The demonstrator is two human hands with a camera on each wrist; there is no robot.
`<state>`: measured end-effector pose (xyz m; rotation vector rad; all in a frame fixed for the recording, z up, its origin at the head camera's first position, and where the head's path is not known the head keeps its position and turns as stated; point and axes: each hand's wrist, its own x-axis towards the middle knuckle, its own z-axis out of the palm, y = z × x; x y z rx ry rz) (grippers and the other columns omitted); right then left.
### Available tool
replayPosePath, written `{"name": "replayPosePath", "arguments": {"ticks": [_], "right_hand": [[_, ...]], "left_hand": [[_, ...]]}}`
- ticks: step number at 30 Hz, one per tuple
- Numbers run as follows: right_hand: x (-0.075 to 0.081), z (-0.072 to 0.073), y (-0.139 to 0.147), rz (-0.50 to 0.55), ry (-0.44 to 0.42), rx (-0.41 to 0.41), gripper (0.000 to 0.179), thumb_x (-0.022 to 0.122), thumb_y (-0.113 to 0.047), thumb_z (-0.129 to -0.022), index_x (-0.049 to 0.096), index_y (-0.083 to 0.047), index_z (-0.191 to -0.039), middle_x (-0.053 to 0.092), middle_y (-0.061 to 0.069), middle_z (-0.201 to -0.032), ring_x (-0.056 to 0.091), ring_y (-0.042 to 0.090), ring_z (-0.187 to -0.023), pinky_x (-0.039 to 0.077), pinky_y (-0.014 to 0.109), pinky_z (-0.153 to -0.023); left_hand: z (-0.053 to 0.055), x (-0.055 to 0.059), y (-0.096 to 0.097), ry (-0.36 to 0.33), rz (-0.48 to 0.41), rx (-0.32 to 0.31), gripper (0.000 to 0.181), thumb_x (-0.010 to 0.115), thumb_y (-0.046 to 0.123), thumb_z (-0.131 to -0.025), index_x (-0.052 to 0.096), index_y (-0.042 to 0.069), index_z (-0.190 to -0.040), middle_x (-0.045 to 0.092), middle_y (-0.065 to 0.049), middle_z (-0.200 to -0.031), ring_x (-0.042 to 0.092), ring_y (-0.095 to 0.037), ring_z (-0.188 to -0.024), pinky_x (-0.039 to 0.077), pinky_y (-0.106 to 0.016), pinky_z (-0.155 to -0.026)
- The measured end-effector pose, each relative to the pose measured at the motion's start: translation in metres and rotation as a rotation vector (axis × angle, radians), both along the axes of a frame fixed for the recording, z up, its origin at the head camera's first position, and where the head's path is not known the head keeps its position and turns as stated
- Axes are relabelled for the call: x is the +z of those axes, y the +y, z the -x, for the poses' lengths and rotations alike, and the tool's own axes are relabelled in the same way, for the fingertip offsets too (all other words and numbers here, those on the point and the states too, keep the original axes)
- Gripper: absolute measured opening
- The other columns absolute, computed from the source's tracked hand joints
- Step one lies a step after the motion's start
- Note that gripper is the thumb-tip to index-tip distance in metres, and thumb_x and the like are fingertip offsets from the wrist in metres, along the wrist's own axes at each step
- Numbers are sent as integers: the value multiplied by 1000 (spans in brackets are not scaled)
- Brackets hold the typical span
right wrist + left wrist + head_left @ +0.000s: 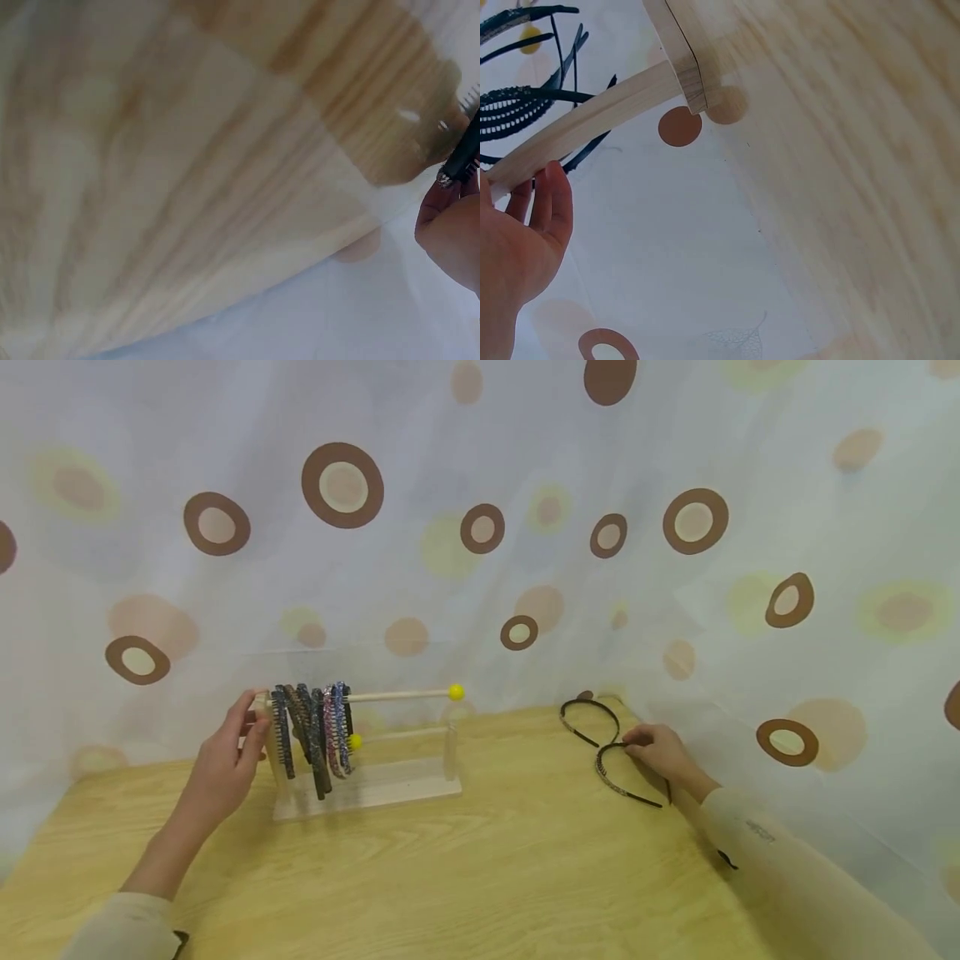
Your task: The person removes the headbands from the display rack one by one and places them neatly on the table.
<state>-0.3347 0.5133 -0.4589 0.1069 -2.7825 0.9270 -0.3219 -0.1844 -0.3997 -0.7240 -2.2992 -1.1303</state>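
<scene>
At the left of the head view, my left hand (227, 768) grips the top of the end post of a wooden headband rack (408, 783). In the left wrist view its fingers curl behind that post (592, 120). Several toothed headbands (317, 735), dark, blue and pink, hang bunched at the post end of the upper rod (397, 696). Over on the right, my right hand (663, 753) pinches a black headband (609, 783) with a glittery band; the right wrist view catches only part of it (463, 154). Another headband (587, 702) lies just behind it on the table.
Yellow balls cap the rack's upper rod (456, 692) and a lower front rod (356, 741). The light wooden table (465, 868) runs back to a white curtain (420, 585) with brown circles, which also closes in the right side.
</scene>
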Motion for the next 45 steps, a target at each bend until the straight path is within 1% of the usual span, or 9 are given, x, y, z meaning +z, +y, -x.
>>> {"name": "replayPosePath", "arguments": {"ticks": [11, 18, 23, 25, 30, 36, 38, 41, 45], "right_hand": [[4, -2, 1, -24, 21, -32, 16, 71, -4, -96, 72, 5, -110, 70, 19, -106, 64, 39, -100, 52, 54, -89], [6, -5, 0, -31, -27, -10, 21, 69, -3, -97, 70, 7, -115, 69, 21, -109, 63, 39, -102, 54, 54, -89], [24, -9, -7, -5, -73, 35, 33, 69, -10, -99, 64, 10, -125, 65, 27, -121, 59, 44, -112, 53, 56, -92], [35, -10, -14, 8, -71, 50, 37, 69, -15, -100, 63, 8, -128, 63, 26, -125, 57, 44, -116, 52, 56, -94], [68, -16, -48, 5, -20, 120, 40, 68, -22, -101, 62, 3, -132, 62, 24, -129, 57, 41, -118, 51, 56, -96], [96, -19, -110, 3, 97, 252, 30, 68, -20, -102, 68, -3, -127, 66, 19, -125, 60, 35, -112, 53, 50, -92], [104, -20, -132, 35, 107, 272, 28, 69, -21, -101, 69, -6, -125, 67, 15, -122, 62, 32, -109, 55, 46, -89], [116, -21, -165, 86, 129, 310, 26, 69, -22, -101, 70, -9, -123, 69, 11, -119, 65, 28, -103, 56, 38, -82], [126, -19, -207, 220, 168, 386, 25, 70, -22, -100, 71, -10, -122, 71, 6, -115, 67, 24, -99, 57, 32, -81]], "left_hand": [[3, -3, -1, 15, -10, -3, 51, 40, 18, -113, 26, 4, -160, 57, -29, -126, 60, -46, -112, 45, -2, -73], [4, -4, -3, 14, -7, -1, 51, 41, 19, -113, 27, 4, -159, 57, -29, -126, 61, -46, -111, 46, -3, -73], [3, -3, -3, 13, 0, 4, 50, 42, 19, -112, 29, 5, -159, 58, -28, -126, 62, -45, -110, 61, -27, -71], [2, -3, -3, 12, 1, 3, 50, 41, 19, -112, 28, 5, -159, 58, -28, -126, 62, -45, -109, 62, -30, -71], [4, -2, -2, 7, -3, -4, 52, 41, 20, -113, 26, 5, -160, 57, -29, -128, 61, -46, -110, 55, -13, -70], [6, -5, -3, -6, -6, -7, 52, 40, 21, -113, 26, 4, -160, 56, -30, -128, 60, -46, -112, 51, -8, -71], [6, -6, -3, -7, -7, -6, 52, 40, 21, -113, 26, 4, -160, 56, -30, -128, 60, -45, -112, 55, -13, -71], [7, -5, -3, -3, -9, 0, 52, 40, 22, -113, 26, 5, -160, 57, -29, -128, 60, -44, -113, 62, -32, -73], [8, -4, -3, -7, -15, 4, 53, 39, 23, -113, 24, 2, -160, 55, -30, -129, 59, -45, -115, 59, -51, -75]]}}
